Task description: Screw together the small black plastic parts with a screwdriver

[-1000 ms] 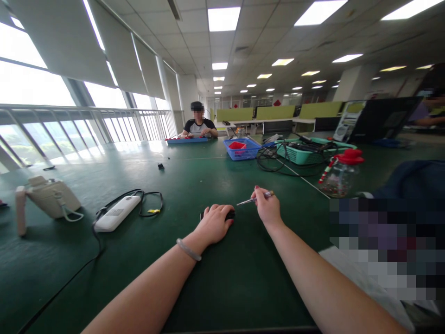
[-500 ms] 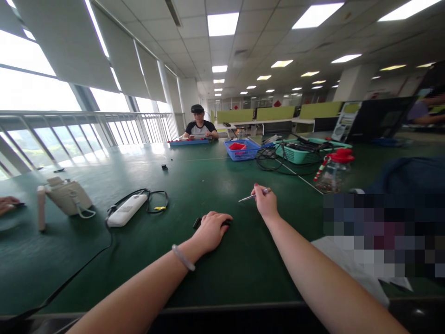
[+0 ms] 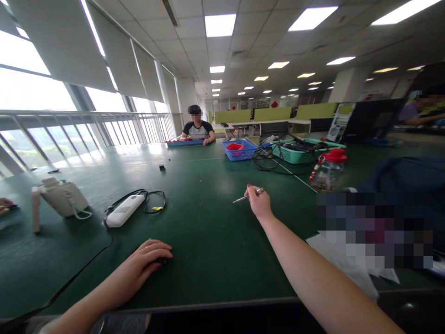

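My left hand (image 3: 153, 257) rests low over the green table, fingers curled together over a small black object (image 3: 162, 261). Most of that object is hidden beneath the palm and fingers, so its kind does not show. Further forward and to the right, my right hand (image 3: 259, 200) grips a slim screwdriver (image 3: 240, 199) between thumb and fingers. Its thin metal shaft points left and slightly down, above the tabletop and apart from the left hand.
A white power strip (image 3: 124, 211) with a black cord lies left, beside a beige bag-like case (image 3: 66, 197). A blue basket (image 3: 239, 150), a green basket (image 3: 295, 153) with cables and a red-lidded jar (image 3: 328, 171) stand ahead and right. A person (image 3: 197, 127) sits opposite.
My left hand has moved left and toward the table's near edge, taking the small black object along. The right hand keeps its hold on the screwdriver, nearly in place.
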A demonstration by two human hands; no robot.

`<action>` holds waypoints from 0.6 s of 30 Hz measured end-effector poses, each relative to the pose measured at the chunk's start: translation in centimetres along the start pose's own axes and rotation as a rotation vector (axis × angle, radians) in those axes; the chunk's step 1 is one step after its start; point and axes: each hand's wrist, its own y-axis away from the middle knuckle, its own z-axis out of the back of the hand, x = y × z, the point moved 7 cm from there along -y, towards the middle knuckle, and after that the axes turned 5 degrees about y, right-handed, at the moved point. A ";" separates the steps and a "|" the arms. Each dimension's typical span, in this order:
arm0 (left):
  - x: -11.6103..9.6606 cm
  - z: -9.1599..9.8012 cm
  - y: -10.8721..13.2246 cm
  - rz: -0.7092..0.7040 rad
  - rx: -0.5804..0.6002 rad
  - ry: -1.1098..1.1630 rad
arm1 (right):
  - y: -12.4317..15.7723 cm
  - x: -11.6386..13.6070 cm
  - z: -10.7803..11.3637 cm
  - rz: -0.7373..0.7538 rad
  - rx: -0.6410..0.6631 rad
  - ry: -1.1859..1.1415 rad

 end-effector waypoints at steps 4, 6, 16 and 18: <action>3.2 1.5 1.4 0.065 -0.037 -0.040 | 0.0 0.0 0.0 0.006 -0.002 0.021; 3.8 1.8 1.6 0.089 -0.061 -0.062 | 0.0 0.0 -0.1 0.010 0.002 0.026; 5.1 5.2 3.1 0.239 -0.360 0.043 | -0.1 0.0 -0.1 0.012 -0.001 0.028; 5.6 6.2 4.1 0.319 -0.470 0.054 | -0.1 0.1 -0.1 0.011 0.001 0.027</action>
